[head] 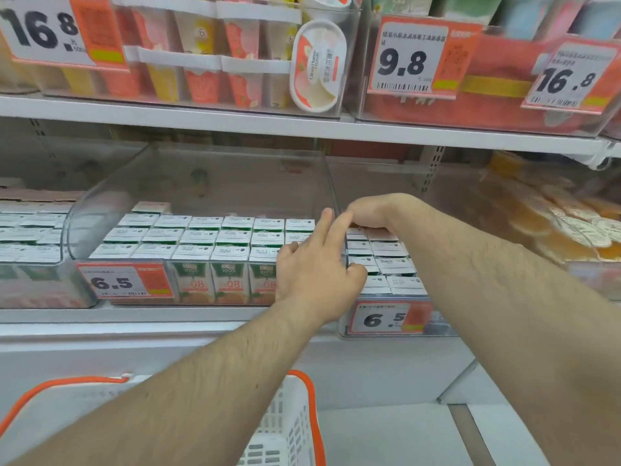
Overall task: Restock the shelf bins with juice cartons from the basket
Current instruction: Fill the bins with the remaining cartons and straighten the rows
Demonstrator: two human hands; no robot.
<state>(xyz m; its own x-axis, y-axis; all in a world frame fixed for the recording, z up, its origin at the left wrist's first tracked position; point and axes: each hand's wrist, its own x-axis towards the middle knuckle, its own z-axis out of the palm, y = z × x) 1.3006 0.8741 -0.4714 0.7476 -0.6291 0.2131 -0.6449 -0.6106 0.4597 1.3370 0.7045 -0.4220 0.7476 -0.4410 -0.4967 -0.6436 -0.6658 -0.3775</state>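
Two clear plastic shelf bins (201, 183) hold white-topped green juice cartons (232, 253), three rows filling the left one, where the loosely spread left hand (316, 264) rests, while the right hand (373, 213) presses curled fingers onto the right bin's cartons; whether it grips one I cannot tell.

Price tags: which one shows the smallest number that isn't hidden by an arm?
The 6.5 tag on the middle bin's front, left of the left hand. The upper-shelf tags read 9.8 and 16.8.
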